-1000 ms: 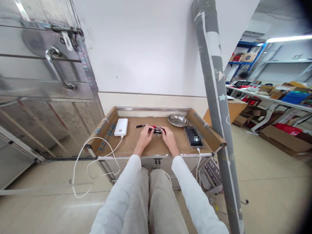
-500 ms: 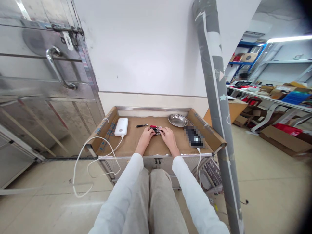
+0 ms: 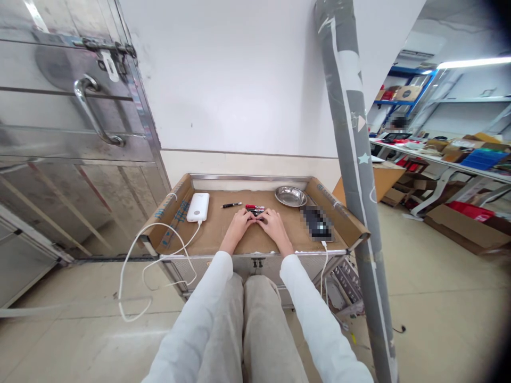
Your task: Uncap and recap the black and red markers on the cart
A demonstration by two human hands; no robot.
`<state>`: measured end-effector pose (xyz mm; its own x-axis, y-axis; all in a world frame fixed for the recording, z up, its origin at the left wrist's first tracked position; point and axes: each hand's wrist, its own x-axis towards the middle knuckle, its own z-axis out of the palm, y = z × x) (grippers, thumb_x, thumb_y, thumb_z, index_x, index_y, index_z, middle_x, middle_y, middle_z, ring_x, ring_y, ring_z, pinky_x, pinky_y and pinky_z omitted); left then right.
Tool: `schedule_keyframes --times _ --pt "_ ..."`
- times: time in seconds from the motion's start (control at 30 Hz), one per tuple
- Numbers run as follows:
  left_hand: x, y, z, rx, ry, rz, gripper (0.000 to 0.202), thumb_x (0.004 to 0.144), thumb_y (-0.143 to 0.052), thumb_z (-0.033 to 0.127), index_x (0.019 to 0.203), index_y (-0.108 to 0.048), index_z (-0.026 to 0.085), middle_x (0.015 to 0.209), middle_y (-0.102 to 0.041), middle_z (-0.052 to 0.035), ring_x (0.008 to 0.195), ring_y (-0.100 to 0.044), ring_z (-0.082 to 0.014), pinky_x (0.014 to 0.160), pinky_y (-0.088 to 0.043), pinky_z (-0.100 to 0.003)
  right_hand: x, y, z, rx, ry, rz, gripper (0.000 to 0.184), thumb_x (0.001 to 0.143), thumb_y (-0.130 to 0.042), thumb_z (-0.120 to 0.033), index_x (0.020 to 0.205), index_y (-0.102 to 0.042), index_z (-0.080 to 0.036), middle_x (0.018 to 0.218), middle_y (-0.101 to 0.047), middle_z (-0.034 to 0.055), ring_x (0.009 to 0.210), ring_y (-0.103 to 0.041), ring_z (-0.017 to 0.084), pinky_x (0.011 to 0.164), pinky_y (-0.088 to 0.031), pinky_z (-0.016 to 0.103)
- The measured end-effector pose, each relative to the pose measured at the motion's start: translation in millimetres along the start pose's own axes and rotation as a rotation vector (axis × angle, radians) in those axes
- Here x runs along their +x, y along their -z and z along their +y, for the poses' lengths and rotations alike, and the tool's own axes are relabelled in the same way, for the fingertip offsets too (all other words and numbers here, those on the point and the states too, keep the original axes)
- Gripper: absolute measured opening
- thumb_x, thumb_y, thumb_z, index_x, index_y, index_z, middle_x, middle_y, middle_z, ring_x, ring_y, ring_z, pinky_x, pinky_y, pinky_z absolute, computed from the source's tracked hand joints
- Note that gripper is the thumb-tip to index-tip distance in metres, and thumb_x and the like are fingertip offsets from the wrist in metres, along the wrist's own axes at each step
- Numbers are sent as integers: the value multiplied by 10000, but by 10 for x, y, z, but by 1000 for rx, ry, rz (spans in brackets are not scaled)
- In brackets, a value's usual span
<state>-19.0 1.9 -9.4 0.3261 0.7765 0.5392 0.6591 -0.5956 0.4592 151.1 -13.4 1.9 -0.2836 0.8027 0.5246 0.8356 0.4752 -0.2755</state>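
Note:
On the brown cardboard top, my left hand (image 3: pixel 238 225) and my right hand (image 3: pixel 272 225) come together, fingers curled and fingertips almost meeting. Both close around black pens (image 3: pixel 255 211), which lie side by side crosswise; the fingers hide much of them, so the exact grip on each is unclear. Just behind them lies a red pen (image 3: pixel 254 206), parallel to the black ones. A separate black pen (image 3: pixel 231 205) rests to the left, beyond my left hand and touched by neither hand.
A white power bank (image 3: pixel 198 207) with a white cable lies at left. At right are a round metal dish (image 3: pixel 291 196) and a blurred dark phone-like device (image 3: pixel 318 224) on a cable. Raised cardboard sides (image 3: pixel 337 205) edge the top. A grey patterned roll (image 3: pixel 355 159) leans at right.
My hands have drawn closer together and slightly towards me, so the fingertips nearly meet and cover more of the nearest black pens. The other things stay in place.

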Motion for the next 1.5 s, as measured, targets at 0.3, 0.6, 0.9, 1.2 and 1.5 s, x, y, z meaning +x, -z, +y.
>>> schedule_keyframes --times 0.3,0.6,0.9,1.2,1.5 --pt "11 15 -2 -79 80 -4 117 851 -519 106 847 -604 187 889 -570 -36 881 -577 -174 852 -461 -322 -2 -40 22 -60 -48 57 167 903 -486 -225 895 -653 -225 914 -625 62 889 -519 210 790 -335 320" --pt "2 63 85 61 121 55 165 900 -427 144 940 -579 196 973 -592 -65 879 -602 -185 824 -478 -316 -15 -35 8 -30 -85 39 270 837 -401 -55 873 -627 -198 898 -644 63 885 -539 205 795 -321 319" --pt "-2 -31 -41 333 367 297 385 847 -374 91 1215 -488 85 1348 -470 -237 1272 -427 -335 1014 -367 -497 -23 -10 4 5 -86 39 292 830 -393 -48 882 -636 -202 916 -646 61 886 -550 204 802 -337 318" --pt "11 -8 13 348 403 341 414 817 -389 99 1220 -472 59 1270 -518 -264 1289 -406 -349 1033 -322 -530 -39 39 -53 130 13 -20 408 803 -408 -37 1015 -677 -258 959 -601 41 915 -525 182 822 -379 302" --pt "21 10 -14 418 394 333 268 839 -384 136 1047 -550 100 1124 -595 -217 1161 -495 -339 966 -383 -495 -41 31 -38 47 37 -55 461 792 -437 -28 1048 -705 -303 994 -539 55 936 -470 187 909 -392 338"
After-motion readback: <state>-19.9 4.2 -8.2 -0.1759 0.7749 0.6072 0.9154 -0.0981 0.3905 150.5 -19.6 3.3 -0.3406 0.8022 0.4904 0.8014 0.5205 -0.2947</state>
